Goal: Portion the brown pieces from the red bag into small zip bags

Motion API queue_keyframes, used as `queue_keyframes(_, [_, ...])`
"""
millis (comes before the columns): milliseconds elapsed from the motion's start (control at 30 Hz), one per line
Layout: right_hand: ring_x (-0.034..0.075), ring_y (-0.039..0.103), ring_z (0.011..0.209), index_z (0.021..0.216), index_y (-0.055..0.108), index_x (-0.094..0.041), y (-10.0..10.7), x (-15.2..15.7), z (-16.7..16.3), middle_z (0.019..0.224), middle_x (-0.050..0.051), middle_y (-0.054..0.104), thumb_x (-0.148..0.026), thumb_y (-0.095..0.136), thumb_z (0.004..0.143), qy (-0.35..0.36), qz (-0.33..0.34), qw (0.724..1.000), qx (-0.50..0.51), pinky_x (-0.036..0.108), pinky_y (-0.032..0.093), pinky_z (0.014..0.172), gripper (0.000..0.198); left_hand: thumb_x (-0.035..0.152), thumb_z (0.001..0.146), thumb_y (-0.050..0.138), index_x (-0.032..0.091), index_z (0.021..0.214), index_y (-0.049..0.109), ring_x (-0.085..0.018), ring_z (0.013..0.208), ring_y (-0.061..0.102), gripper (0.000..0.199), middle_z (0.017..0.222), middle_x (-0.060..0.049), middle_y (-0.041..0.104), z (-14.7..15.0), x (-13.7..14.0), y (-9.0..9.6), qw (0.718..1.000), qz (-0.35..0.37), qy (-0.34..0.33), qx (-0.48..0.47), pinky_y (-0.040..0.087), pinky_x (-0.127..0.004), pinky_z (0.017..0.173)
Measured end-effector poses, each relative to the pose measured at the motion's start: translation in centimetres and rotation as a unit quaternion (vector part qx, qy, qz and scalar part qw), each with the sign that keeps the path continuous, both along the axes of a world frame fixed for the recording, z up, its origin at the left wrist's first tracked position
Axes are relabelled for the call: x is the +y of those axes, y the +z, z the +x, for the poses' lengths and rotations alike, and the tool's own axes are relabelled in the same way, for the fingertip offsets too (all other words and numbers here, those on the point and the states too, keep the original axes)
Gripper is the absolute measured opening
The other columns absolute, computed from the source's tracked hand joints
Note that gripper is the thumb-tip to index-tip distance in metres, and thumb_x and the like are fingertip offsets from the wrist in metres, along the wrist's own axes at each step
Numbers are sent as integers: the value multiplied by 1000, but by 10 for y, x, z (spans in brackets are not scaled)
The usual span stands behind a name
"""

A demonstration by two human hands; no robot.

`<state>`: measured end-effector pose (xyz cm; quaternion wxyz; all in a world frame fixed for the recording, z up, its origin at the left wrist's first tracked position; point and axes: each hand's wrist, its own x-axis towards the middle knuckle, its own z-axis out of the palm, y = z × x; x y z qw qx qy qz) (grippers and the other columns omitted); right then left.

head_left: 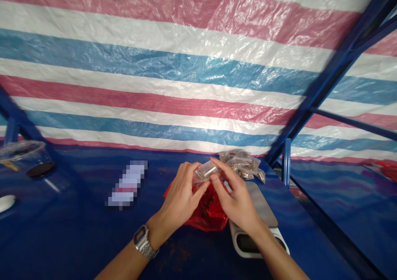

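Between my hands is a small clear plastic bag (207,171), shiny and creased. My left hand (182,191) pinches its left side with thumb and fingers. On the other side, my right hand (235,197) grips the bag with the thumb in front and the index finger along the top edge. Whether anything is inside the bag I cannot tell. Below the hands lies an open red plastic bag (208,214), with dark contents partly hidden by my hands. A kitchen scale (260,205) stands right of it, partly covered by my right forearm.
Several filled clear bags (243,164) lie behind the scale. Left on the blue table (77,238) are a blurred-out pale rectangle (127,185), a clear plastic tub (23,154) and a white object (6,203). Blue metal struts (325,69) and a striped tarp (173,73) stand behind.
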<state>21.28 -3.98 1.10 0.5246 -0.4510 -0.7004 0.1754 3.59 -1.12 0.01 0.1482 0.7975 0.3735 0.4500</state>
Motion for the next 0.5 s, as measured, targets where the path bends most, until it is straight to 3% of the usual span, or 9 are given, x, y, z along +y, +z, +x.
queue_keyframes(133, [20, 68, 107, 142, 61, -31, 4, 0, 2, 129, 6, 69, -30, 56, 105, 13, 6, 1000, -11, 36, 53, 102, 37, 39, 103, 57, 26, 132, 49, -22, 118, 64, 33, 127, -7, 62, 0, -1, 3, 981, -144, -95, -94, 52, -36, 102])
queue_keyframes(267, [20, 65, 115, 143, 61, -33, 6, 0, 5, 131, 5, 67, -29, 54, 106, 41, 2, 999, -27, 35, 50, 105, 38, 44, 102, 58, 26, 128, 46, -20, 106, 68, 34, 116, -3, 68, -2, 2, 6, 930, -280, -187, -150, 54, -33, 92])
queue_keyframes(400, [18, 65, 103, 143, 61, -33, 4, 1, 4, 127, 5, 67, -28, 53, 106, 53, -1, 998, -33, 35, 52, 100, 38, 44, 99, 63, 25, 126, 45, -17, 93, 68, 37, 108, -2, 68, -3, 5, 4, 894, -337, -231, -185, 54, -30, 83])
queue_keyframes(500, [17, 65, 91, 141, 61, -30, 2, 3, 4, 120, 5, 68, -31, 56, 105, 23, 11, 1000, -11, 35, 54, 94, 37, 44, 98, 63, 25, 131, 45, -16, 89, 67, 42, 107, -3, 69, -4, 6, 4, 897, -339, -217, -181, 53, -29, 80])
